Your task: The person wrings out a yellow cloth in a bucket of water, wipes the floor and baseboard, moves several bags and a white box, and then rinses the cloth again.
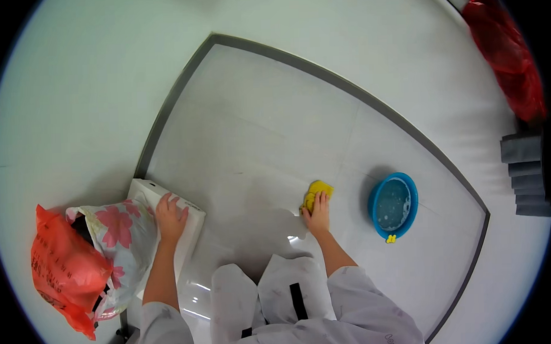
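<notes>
My right hand (319, 216) presses a yellow cloth (320, 187) flat on the grey tiled floor (255, 127); the fingers lie on top of the cloth. On the left, my left hand (170, 219) rests with spread fingers on a white box (195, 220), beside a flowered plastic bag. To the right of the cloth stands a blue basin (372, 209) of cloudy, sudsy water, with a small yellow ornament (390, 239) at its rim.
A flowered plastic bag (128, 250) and an orange-red plastic bag (69, 270) lean at the left. A dark skirting strip (299, 62) runs along the white walls. Red plastic (503, 55) and grey folded material (526, 177) are at the far right.
</notes>
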`<control>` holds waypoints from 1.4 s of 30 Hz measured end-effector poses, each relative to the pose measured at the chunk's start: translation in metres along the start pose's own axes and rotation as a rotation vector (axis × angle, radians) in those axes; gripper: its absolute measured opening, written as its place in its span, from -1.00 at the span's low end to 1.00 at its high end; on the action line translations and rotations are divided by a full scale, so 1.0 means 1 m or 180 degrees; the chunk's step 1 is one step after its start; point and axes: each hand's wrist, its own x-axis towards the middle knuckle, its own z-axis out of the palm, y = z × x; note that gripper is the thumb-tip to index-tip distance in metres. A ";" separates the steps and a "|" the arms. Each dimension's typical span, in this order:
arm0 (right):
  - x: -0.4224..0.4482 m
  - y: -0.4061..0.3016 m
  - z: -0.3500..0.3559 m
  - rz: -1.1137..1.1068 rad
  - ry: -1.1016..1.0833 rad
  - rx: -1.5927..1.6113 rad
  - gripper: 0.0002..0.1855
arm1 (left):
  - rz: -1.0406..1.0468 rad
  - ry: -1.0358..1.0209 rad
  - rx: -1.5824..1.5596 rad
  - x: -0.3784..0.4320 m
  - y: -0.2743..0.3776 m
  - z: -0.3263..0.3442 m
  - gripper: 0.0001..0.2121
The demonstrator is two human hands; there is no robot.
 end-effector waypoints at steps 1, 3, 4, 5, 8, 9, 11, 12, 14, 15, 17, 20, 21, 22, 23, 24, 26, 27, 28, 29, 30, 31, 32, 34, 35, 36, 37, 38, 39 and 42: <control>0.002 0.002 0.004 -0.0025 0.0075 0.0161 -0.26 | 0.0022 -0.0113 -0.0040 0.003 -0.017 0.001 -0.76; 0.012 0.010 0.010 -0.0069 0.0127 0.0123 -0.28 | 0.0038 -0.0219 -0.0082 0.006 -0.043 0.009 -0.76; 0.024 0.017 0.012 -0.0123 0.0333 0.0014 -0.28 | 0.0238 -0.0218 -0.0052 0.004 -0.051 0.020 -0.76; 0.036 0.023 0.014 -0.0178 0.0538 -0.0091 -0.29 | 0.0437 -0.0218 -0.0017 0.001 -0.059 0.029 -0.76; 0.111 0.021 0.001 0.0051 0.0918 -0.0500 -0.33 | 0.0207 -0.0174 -0.0303 -0.003 -0.054 0.034 -0.77; 0.140 0.019 -0.001 0.0214 0.1110 -0.0705 -0.34 | 0.0199 -0.0179 -0.0325 -0.003 -0.054 0.034 -0.77; 0.201 0.020 -0.005 0.0143 0.1446 -0.0605 -0.36 | 0.0097 -0.0283 -0.0428 -0.003 -0.053 0.034 -0.77; 0.232 0.011 -0.005 0.0192 0.1478 -0.0614 -0.37 | 0.0092 -0.0284 -0.0438 -0.005 -0.054 0.032 -0.77; 0.296 -0.014 -0.002 0.0208 0.1537 -0.0683 -0.37 | 0.0036 -0.0260 -0.0382 -0.012 -0.059 0.028 -0.75; 0.326 -0.022 0.000 0.0206 0.1565 -0.0760 -0.37 | 0.0047 -0.0275 -0.0410 -0.012 -0.059 0.030 -0.75; 0.387 -0.042 0.003 0.0066 0.1699 -0.0702 -0.38 | 0.0019 -0.0311 -0.0431 -0.008 -0.057 0.035 -0.73; 0.456 -0.116 0.020 -0.0010 0.1447 -0.0527 -0.39 | -0.0039 -0.0344 -0.0382 -0.010 -0.059 0.037 -0.72; 0.477 -0.140 0.030 -0.0113 0.1456 -0.0550 -0.39 | -0.0059 -0.0331 -0.0379 -0.007 -0.058 0.038 -0.72; 0.490 -0.169 0.043 -0.0349 0.1443 -0.0582 -0.39 | -0.0089 -0.0426 -0.0373 -0.006 -0.057 0.036 -0.72; 0.499 -0.198 0.057 -0.0585 0.1410 -0.0597 -0.39 | -0.0131 -0.0535 -0.0350 -0.008 -0.058 0.033 -0.72; 0.507 -0.223 0.067 -0.0613 0.1369 -0.0572 -0.39 | -0.0148 -0.0566 -0.0301 -0.010 -0.060 0.033 -0.71; 0.522 -0.262 0.079 -0.0829 0.1384 -0.0598 -0.40 | -0.0200 -0.0559 -0.0319 -0.013 -0.062 0.034 -0.70; 0.531 -0.274 0.082 -0.0856 0.1351 -0.0597 -0.40 | -0.0219 -0.0555 -0.0363 -0.013 -0.062 0.035 -0.70; 0.537 -0.280 0.089 -0.0991 0.1368 -0.0574 -0.41 | -0.0229 -0.0570 -0.0337 -0.014 -0.062 0.035 -0.70; 0.543 -0.286 0.095 -0.1122 0.1383 -0.0550 -0.42 | -0.0264 -0.0600 -0.0344 -0.014 -0.063 0.036 -0.70; 0.548 -0.292 0.101 -0.1304 0.1388 -0.0472 -0.44 | -0.0274 -0.0607 -0.0332 -0.016 -0.062 0.034 -0.69; 0.554 -0.301 0.104 -0.1317 0.1358 -0.0465 -0.44 | -0.0266 -0.0592 -0.0318 -0.016 -0.062 0.034 -0.69; 0.560 -0.311 0.108 -0.1570 0.1285 -0.0400 -0.45 | -0.0298 -0.0605 -0.0310 -0.018 -0.062 0.034 -0.69; 0.579 -0.326 0.116 -0.1923 0.1325 -0.0434 -0.46 | -0.0163 -0.0588 -0.0255 -0.017 -0.063 0.035 -0.69; 0.586 -0.328 0.118 -0.1912 0.1326 -0.0417 -0.46 | -0.0156 -0.0596 -0.0238 -0.015 -0.064 0.037 -0.69; 0.587 -0.338 0.121 -0.1918 0.1297 -0.0484 -0.45 | -0.0172 -0.0601 -0.0273 -0.015 -0.065 0.036 -0.69; 0.589 -0.341 0.123 -0.1924 0.1274 -0.0580 -0.45 | -0.0180 -0.0601 -0.0336 -0.016 -0.063 0.035 -0.69; 0.590 -0.341 0.122 -0.1988 0.1320 -0.0633 -0.46 | -0.0168 -0.0534 -0.0316 -0.014 -0.062 0.034 -0.70; 0.588 -0.341 0.123 -0.1997 0.1302 -0.0614 -0.46 | -0.0188 -0.0541 -0.0299 -0.013 -0.061 0.034 -0.70; 0.575 -0.337 0.122 -0.2271 0.1328 -0.0385 -0.53 | -0.0137 -0.0641 -0.0320 -0.009 -0.062 0.034 -0.70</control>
